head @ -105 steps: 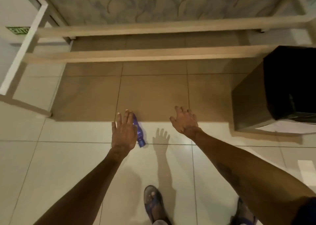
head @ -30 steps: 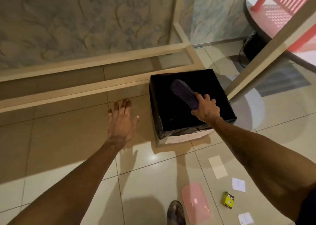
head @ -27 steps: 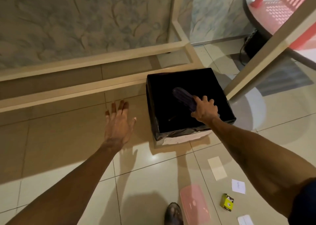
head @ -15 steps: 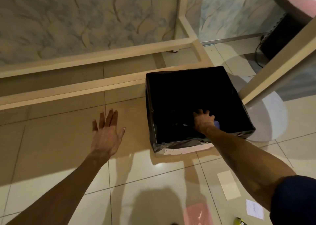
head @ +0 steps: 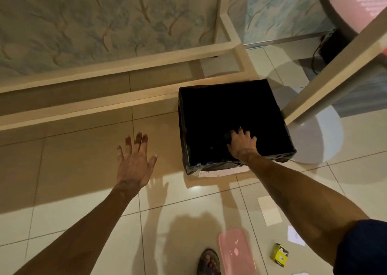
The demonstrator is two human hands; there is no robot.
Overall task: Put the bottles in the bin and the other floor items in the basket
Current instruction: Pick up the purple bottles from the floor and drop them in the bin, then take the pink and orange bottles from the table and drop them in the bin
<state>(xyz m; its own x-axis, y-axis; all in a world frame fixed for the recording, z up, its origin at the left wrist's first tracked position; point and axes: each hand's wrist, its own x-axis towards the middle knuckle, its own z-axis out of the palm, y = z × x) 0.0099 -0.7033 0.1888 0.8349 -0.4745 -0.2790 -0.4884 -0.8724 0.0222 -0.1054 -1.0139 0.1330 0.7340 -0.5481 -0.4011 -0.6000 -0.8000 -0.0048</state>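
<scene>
The right hand (head: 243, 144) reaches down inside the square black-lined bin (head: 280, 115), fingers spread and slightly curled, palm down. Nothing shows between the fingers, but the dark interior hides whatever lies under the palm, so I cannot tell whether it grips anything. No bottle can be made out in the bin's blackness; a few faint glints near the front wall are too dim to identify.

The left hand (head: 134, 166) hovers above the beige tiled floor (head: 73, 170), to the left of the bin and apart from it, fingers splayed wide and holding nothing.

The bin stands on the floor just in front of a pale wooden frame rail (head: 83, 109), with a slanted pale post (head: 335, 69) close to its right side. A strip of white paper (head: 222, 172) peeks out under the bin's near edge.

Nearer the person, right of centre, several items lie on the tiles: a translucent pink rectangular plastic lid (head: 235, 253), a small yellow and black box (head: 279, 254), a cream card (head: 270, 211) and a white paper slip (head: 295, 236), all well apart from the bin. A sandalled foot (head: 208, 262) stands just left of the pink lid.
</scene>
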